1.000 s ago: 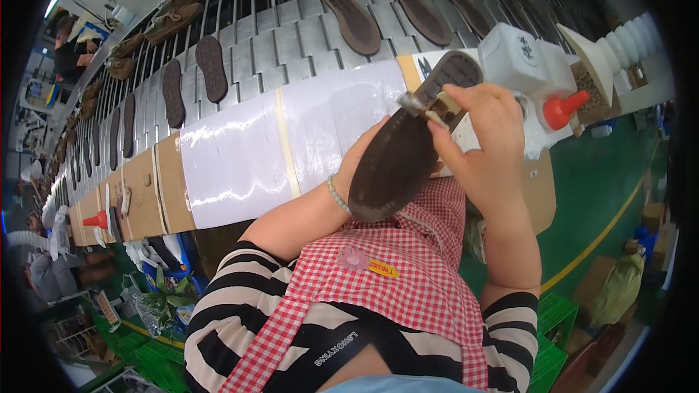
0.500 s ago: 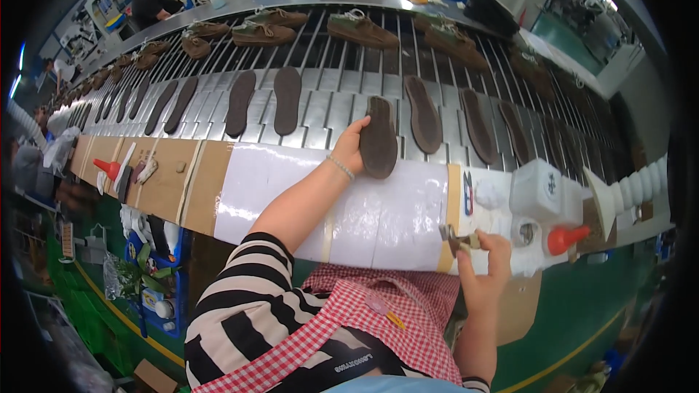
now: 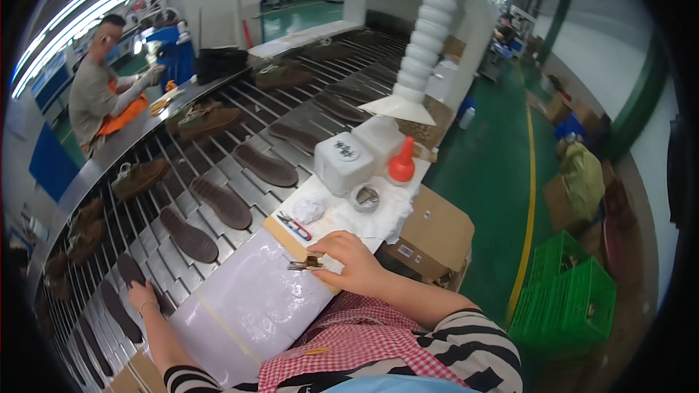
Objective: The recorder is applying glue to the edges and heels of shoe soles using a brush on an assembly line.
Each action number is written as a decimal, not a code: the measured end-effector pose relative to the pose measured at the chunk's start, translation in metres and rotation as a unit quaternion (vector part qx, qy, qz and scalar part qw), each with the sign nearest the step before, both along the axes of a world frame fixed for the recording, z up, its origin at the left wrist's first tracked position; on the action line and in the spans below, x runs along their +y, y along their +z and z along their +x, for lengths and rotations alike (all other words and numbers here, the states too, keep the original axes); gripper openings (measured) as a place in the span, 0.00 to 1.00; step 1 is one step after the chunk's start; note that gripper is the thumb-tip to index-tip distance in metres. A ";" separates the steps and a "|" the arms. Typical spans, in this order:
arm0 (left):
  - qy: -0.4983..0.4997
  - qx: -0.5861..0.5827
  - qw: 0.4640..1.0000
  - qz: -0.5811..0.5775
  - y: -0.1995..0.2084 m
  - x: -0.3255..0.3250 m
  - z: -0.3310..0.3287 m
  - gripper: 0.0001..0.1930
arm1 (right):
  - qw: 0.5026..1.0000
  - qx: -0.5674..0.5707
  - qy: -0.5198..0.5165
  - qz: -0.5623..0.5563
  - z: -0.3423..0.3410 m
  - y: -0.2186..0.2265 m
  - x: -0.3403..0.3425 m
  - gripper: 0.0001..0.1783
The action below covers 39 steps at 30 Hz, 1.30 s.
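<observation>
A dark brown shoe sole (image 3: 130,269) is at the conveyor's near edge, with my left hand (image 3: 143,297) closed on its lower end. Whether the sole rests fully on the slats I cannot tell. My right hand (image 3: 353,266) pinches a small clip-like piece (image 3: 307,263) of shiny metal with a tan part, above the edge of the white-covered board (image 3: 233,298). More soles (image 3: 188,235) lie in a row on the conveyor slats. Brown shoes with pale laces (image 3: 138,178) stand in a row behind them.
Beyond my right hand are small snips (image 3: 295,225), crumpled white material (image 3: 307,209), a round container (image 3: 365,197), white plastic jugs (image 3: 342,164) and a red nozzle bottle (image 3: 402,161). A white duct hood (image 3: 400,105) hangs over the conveyor. Across it is a person (image 3: 102,94). Green crates (image 3: 568,306) stand right.
My view has swung to the right. The sole my left hand held up over the board is now down at the conveyor's edge. My right hand still pinches the metal piece.
</observation>
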<state>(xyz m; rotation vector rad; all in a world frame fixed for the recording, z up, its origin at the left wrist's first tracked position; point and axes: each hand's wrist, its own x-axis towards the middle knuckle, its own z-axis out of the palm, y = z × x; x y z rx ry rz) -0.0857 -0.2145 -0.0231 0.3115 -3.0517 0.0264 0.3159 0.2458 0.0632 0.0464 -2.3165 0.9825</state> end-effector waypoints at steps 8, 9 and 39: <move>-0.058 0.138 0.976 0.161 -0.005 -0.049 -0.021 0.20 | 0.995 0.026 -0.076 0.050 0.016 0.013 0.016 0.22; -0.062 0.124 0.950 0.279 -0.002 -0.062 -0.023 0.22 | 0.990 0.030 -0.099 0.100 0.022 0.015 0.026 0.22; -0.115 -0.289 0.110 0.944 0.067 0.206 0.301 0.32 | 0.936 -0.049 -0.138 0.319 -0.015 -0.016 0.167 0.21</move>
